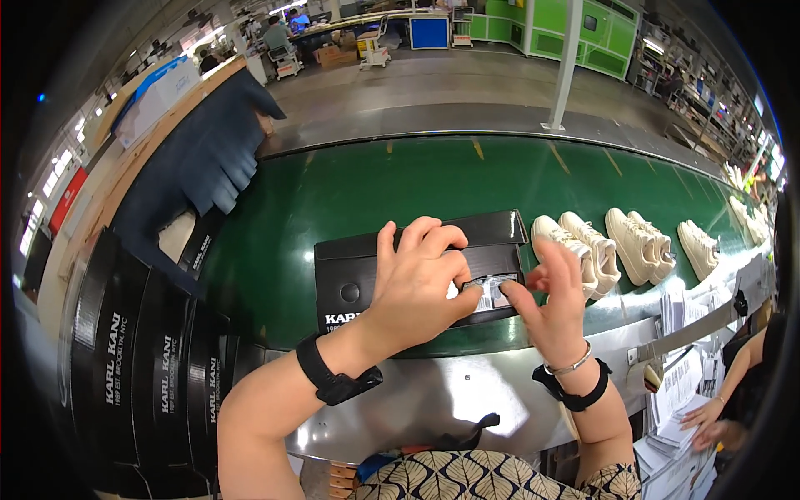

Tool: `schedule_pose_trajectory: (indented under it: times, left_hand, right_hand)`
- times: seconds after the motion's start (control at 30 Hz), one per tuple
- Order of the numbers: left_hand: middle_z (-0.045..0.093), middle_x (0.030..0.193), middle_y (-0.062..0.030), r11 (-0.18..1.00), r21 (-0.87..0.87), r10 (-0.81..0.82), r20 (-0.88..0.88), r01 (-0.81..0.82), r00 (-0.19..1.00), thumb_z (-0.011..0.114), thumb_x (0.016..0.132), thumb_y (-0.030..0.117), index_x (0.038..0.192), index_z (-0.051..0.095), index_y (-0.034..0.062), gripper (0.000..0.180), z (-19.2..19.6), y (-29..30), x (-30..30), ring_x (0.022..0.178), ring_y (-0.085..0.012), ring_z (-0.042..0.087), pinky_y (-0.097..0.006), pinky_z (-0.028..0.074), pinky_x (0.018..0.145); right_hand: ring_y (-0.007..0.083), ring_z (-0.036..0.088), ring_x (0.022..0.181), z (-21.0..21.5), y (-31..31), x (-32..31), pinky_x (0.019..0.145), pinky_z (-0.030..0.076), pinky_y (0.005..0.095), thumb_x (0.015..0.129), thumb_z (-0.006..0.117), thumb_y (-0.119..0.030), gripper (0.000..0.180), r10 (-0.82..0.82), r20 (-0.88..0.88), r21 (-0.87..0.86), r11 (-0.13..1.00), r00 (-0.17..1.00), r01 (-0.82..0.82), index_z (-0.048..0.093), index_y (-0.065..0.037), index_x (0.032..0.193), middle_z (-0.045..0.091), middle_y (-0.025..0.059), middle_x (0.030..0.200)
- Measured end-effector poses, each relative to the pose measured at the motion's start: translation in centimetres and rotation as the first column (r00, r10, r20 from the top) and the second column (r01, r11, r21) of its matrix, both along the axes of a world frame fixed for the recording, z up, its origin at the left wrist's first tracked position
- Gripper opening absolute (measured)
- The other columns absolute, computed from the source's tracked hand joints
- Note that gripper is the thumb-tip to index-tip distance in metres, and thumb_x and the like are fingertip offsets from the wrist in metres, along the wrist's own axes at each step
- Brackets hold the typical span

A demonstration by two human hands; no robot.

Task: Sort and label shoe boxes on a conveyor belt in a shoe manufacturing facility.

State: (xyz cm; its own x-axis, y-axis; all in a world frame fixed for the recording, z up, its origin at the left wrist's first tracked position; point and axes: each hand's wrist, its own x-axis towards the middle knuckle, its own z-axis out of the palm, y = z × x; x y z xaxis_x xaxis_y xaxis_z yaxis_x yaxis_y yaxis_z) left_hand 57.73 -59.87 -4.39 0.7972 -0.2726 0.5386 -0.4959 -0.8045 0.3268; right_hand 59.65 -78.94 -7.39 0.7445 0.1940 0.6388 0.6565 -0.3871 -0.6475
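A black shoebox [375,292] with its lid down rests on the green conveyor belt in front of me. My left hand [421,275] lies over the box, its fingers spread across the lid and front. Its thumb presses on the left end of a small printed label [485,295] at the box's front right. At the label's right end is the thumb of my right hand [550,296], with the other fingers raised and apart. The hands partly hide the label. A pair of cream lace-up sneakers [593,250] stands just right of the box.
Further along the belt [400,179] are more cream sneakers [640,246]. Black shoeboxes [125,358] stand at the left. A metal ledge [467,392] runs along my side. Paper stacks [679,392] lie at the right, where another person's hands [708,421] are. A white post [568,67] rises beyond the belt.
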Motion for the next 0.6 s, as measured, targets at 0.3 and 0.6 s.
schedule_pose_trajectory:
  times: [0.3, 0.6]
  left_hand:
    - [0.051, 0.111, -0.0146, 0.979, -0.186, 0.102, 0.126, -0.077, 0.987, 0.064, 0.072, 0.008, 0.092, 0.054, 0.0028, 0.023, -0.8, 1.8, 0.4, 0.109, -0.0324, 0.046, -0.041, 0.034, 0.094]
    - [0.055, 0.116, -0.0172, 0.950, -0.300, 0.096, 0.012, -0.088, 0.995, 0.057, 0.082, 0.014, 0.111, 0.053, -0.0008, 0.032, -0.2, 2.4, 0.5, 0.111, -0.0318, 0.048, -0.040, 0.035, 0.097]
  right_hand:
    - [0.0319, 0.044, 0.119, -0.7, 3.2, -3.4, 0.101, 0.028, 0.0485, 0.069, 0.071, -0.034, 0.057, 0.130, 0.312, -0.574, 0.815, 0.941, 0.078, 0.055, -0.004, 0.114, 0.051, 0.0158, 0.121]
    - [0.0297, 0.038, 0.126, -0.3, 6.0, -3.8, 0.102, 0.027, 0.0469, 0.070, 0.067, -0.041, 0.069, 0.279, 0.212, -0.575, 0.810, 0.937, -0.112, 0.047, -0.004, 0.125, 0.045, 0.0157, 0.130]
